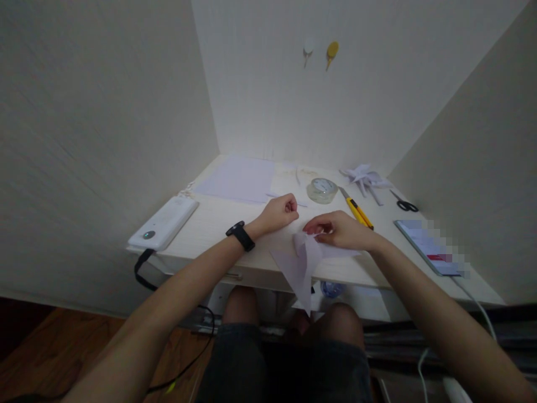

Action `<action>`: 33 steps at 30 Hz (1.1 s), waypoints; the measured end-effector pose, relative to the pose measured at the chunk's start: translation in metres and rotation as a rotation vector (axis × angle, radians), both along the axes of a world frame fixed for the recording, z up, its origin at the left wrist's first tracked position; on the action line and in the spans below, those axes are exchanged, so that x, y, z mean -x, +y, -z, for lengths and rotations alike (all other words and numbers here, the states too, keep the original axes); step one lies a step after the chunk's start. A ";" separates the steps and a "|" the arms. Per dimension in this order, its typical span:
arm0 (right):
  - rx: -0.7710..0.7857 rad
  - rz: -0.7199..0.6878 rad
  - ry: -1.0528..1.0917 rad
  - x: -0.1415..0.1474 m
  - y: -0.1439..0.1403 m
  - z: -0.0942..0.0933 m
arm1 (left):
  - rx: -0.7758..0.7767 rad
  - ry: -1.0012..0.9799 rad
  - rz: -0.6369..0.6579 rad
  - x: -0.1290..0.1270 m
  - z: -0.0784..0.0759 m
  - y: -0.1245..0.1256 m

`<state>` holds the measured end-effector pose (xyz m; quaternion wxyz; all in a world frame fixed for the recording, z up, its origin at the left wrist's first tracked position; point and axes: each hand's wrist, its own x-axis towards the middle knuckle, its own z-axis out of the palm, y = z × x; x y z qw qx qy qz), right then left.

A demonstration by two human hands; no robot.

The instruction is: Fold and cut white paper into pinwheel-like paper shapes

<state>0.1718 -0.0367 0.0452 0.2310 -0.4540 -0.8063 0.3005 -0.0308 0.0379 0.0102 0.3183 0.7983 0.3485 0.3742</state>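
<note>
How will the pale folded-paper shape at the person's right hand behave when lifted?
The pale folded-paper shape is probably light, since it looks thin. Its visible curves suggest it will likely flex. The pointed flap overhanging the white desk could crease if bumped.

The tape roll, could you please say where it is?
In the head view, the tape roll lies right of centre, left of the yellow cutter, beyond the right hand.

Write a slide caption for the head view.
Right hand holds folded paper at the front of a desk; tape and yellow cutter beyond.
</note>
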 end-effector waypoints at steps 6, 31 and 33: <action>-0.374 0.625 0.100 -0.010 0.008 0.027 | 0.203 -0.196 -0.188 0.001 0.006 0.014; -0.166 0.316 0.363 -0.024 0.010 0.021 | 0.433 -0.256 0.061 0.001 0.011 0.013; -0.192 0.305 0.306 -0.021 0.013 0.022 | 0.391 -0.199 0.040 0.002 0.014 0.016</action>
